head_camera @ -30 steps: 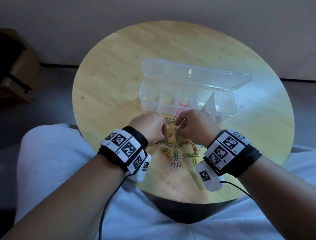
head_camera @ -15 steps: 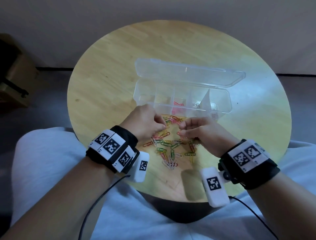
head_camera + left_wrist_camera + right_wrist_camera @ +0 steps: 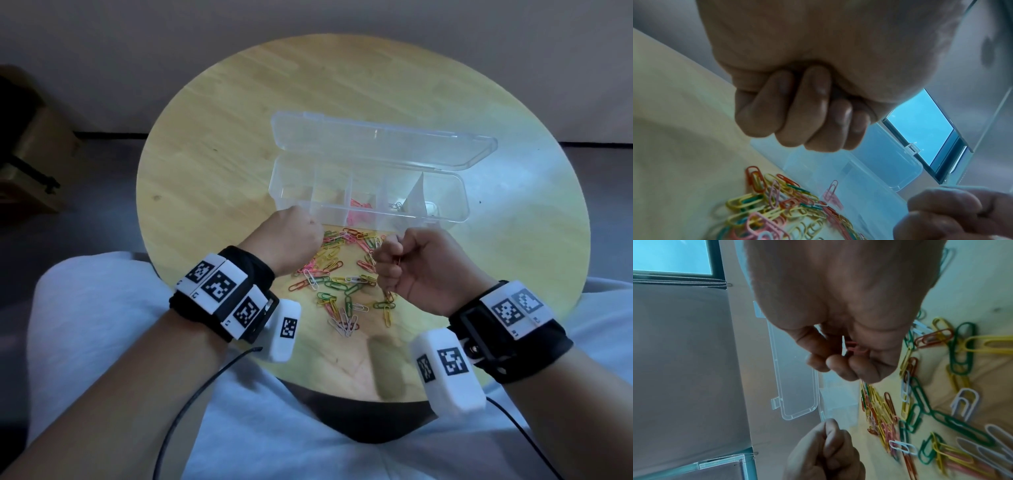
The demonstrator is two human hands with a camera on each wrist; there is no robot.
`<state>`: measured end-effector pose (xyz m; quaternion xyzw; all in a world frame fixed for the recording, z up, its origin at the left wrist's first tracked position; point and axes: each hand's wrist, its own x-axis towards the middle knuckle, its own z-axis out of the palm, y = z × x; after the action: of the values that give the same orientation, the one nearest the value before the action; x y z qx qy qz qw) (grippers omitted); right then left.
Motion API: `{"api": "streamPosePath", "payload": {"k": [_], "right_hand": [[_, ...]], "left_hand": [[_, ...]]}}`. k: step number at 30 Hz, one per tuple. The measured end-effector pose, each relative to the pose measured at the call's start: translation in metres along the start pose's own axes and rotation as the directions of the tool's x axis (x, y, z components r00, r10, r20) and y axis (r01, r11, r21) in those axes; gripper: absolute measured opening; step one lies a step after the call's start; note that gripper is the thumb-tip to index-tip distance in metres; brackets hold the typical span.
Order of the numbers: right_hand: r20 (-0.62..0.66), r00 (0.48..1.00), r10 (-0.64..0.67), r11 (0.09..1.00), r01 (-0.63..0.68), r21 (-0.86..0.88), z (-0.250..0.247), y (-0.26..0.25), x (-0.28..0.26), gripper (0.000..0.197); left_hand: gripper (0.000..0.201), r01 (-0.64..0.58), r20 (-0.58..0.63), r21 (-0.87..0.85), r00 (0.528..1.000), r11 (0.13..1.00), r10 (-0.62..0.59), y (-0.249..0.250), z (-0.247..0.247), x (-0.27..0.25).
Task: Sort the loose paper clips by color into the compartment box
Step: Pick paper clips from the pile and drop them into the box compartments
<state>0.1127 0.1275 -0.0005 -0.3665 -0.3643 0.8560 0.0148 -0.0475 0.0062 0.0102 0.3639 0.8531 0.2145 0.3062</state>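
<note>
A heap of loose coloured paper clips (image 3: 342,274) lies on the round wooden table, just in front of the clear compartment box (image 3: 294,192), whose lid (image 3: 376,144) is folded back. Pink clips (image 3: 358,205) sit in a middle compartment and pale clips (image 3: 397,205) in the one to its right. My right hand (image 3: 387,263) hovers over the heap's right side, its fingers curled round red paper clips (image 3: 856,348). My left hand (image 3: 308,233) is a closed fist near the box's front left corner. In the left wrist view the left hand (image 3: 807,126) shows nothing inside its fist.
The table (image 3: 222,154) is bare wood on its left and far sides. Its near edge is just above my lap in grey cloth (image 3: 274,445). A brown box (image 3: 30,154) stands on the floor at the far left. Cables hang from both wrist cameras.
Both hands have lifted off the heap and drawn apart: the left toward the box's front left corner, the right back to the right with red clips in its fingers.
</note>
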Motion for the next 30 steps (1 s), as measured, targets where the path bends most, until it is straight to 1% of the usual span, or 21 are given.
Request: {"api": "streamPosePath", "payload": {"k": [1, 2, 3, 4, 5, 6, 7, 8, 9, 10, 11, 12, 14, 17, 21, 24, 26, 27, 30], "right_hand": [[-0.007, 1.000, -0.012, 0.999, 0.012, -0.045, 0.000, -0.002, 0.001, 0.017], [-0.028, 0.999, -0.031, 0.992, 0.027, -0.125, 0.000, -0.003, 0.002, 0.019], [-0.067, 0.995, -0.067, 0.967, 0.048, -0.248, 0.001, -0.005, 0.003, 0.024], [-0.114, 0.985, -0.126, 0.907, 0.067, -0.417, 0.002, -0.006, 0.004, 0.027], [-0.150, 0.967, -0.204, 0.789, 0.072, -0.610, 0.004, -0.007, 0.006, 0.028], [-0.160, 0.945, -0.284, 0.620, 0.054, -0.783, 0.006, -0.009, 0.006, 0.023], [-0.141, 0.930, -0.339, 0.438, 0.024, -0.899, 0.006, -0.009, 0.007, 0.017], [-0.109, 0.928, -0.356, 0.288, -0.001, -0.958, 0.005, -0.009, 0.009, 0.010], [-0.080, 0.934, -0.348, 0.179, -0.017, -0.984, 0.005, -0.009, 0.011, 0.006], [-0.067, 0.939, -0.337, 0.098, -0.036, -0.995, 0.005, -0.007, 0.012, 0.005], [-0.064, 0.941, -0.333, 0.041, -0.053, -0.998, 0.004, -0.006, 0.013, 0.007], [-0.062, 0.939, -0.338, 0.005, -0.064, -0.998, 0.003, -0.005, 0.014, 0.008], [-0.049, 0.932, -0.359, -0.047, -0.070, -0.996, 0.004, -0.002, 0.016, 0.009], [-0.040, 0.921, -0.387, -0.087, -0.079, -0.993, 0.004, 0.000, 0.017, 0.009], [-0.046, 0.925, -0.377, -0.086, -0.085, -0.993, 0.006, 0.001, 0.017, 0.016], [-0.049, 0.933, -0.358, -0.088, -0.086, -0.992, 0.006, 0.001, 0.016, 0.017], [-0.049, 0.936, -0.347, -0.076, -0.080, -0.994, 0.005, 0.001, 0.016, 0.016], [-0.053, 0.938, -0.343, -0.056, -0.076, -0.996, 0.004, 0.000, 0.015, 0.015], [-0.066, 0.937, -0.343, 0.063, -0.047, -0.997, 0.000, -0.003, 0.011, 0.010]], "left_hand": [[0.037, 0.003, 0.014, 0.013, 1.000, 1.000, -0.003, 0.001, 0.001, 0.001], [0.037, 0.000, 0.033, 0.019, 0.999, 1.000, 0.000, 0.001, 0.002, 0.001], [0.036, -0.008, 0.063, 0.011, 0.998, 1.000, 0.008, 0.001, 0.003, 0.001], [0.034, -0.025, 0.088, 0.007, 0.996, 1.000, 0.025, 0.001, 0.005, 0.001], [0.031, -0.040, 0.102, 0.023, 0.994, 0.999, 0.038, -0.001, 0.006, 0.001], [0.029, -0.045, 0.107, 0.065, 0.994, 0.997, 0.038, -0.001, 0.007, 0.000], [0.025, -0.043, 0.104, 0.128, 0.994, 0.991, 0.030, -0.002, 0.009, -0.001], [0.017, -0.045, 0.098, 0.191, 0.995, 0.981, 0.027, -0.002, 0.010, -0.001], [0.011, -0.050, 0.096, 0.236, 0.995, 0.970, 0.028, -0.002, 0.011, -0.002], [0.007, -0.055, 0.099, 0.266, 0.995, 0.962, 0.029, -0.002, 0.011, -0.003], [0.007, -0.055, 0.106, 0.282, 0.994, 0.958, 0.026, -0.001, 0.011, -0.004], [0.006, -0.053, 0.113, 0.292, 0.993, 0.955, 0.021, -0.002, 0.011, -0.004], [0.004, -0.051, 0.126, 0.314, 0.992, 0.948, 0.012, -0.002, 0.010, -0.004], [0.008, -0.052, 0.118, 0.342, 0.993, 0.938, 0.012, -0.001, 0.011, -0.004], [0.008, -0.060, 0.098, 0.360, 0.995, 0.931, 0.026, -0.001, 0.014, -0.003], [0.008, -0.063, 0.081, 0.355, 0.996, 0.933, 0.037, -0.002, 0.016, -0.002], [0.009, -0.064, 0.066, 0.347, 0.997, 0.936, 0.044, -0.002, 0.016, -0.002], [0.009, -0.066, 0.062, 0.345, 0.997, 0.936, 0.047, -0.003, 0.016, -0.002], [0.008, -0.068, 0.061, 0.341, 0.997, 0.938, 0.050, -0.004, 0.018, 0.000]]}}
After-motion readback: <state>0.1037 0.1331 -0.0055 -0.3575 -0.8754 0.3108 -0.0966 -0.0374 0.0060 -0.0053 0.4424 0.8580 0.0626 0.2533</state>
